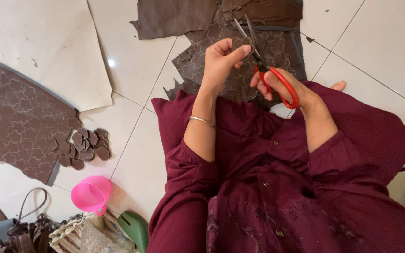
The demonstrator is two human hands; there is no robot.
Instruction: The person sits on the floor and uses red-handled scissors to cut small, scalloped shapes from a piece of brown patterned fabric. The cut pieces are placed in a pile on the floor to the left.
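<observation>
A single head-worn view is given, directed steeply downward from close above the lap onto the tiled floor (137, 70); no second view is provided.

Left hand (221, 58) raised, fingers pinched, right hand (282, 86) gripping

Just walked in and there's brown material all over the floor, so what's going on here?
A person in a maroon garment sits on the tiled floor. Their left hand holds a small brown piece while the right hand works red-handled scissors at its edge. A pile of cut flower-shaped pieces lies to the left, beside a patterned brown sheet.
</observation>
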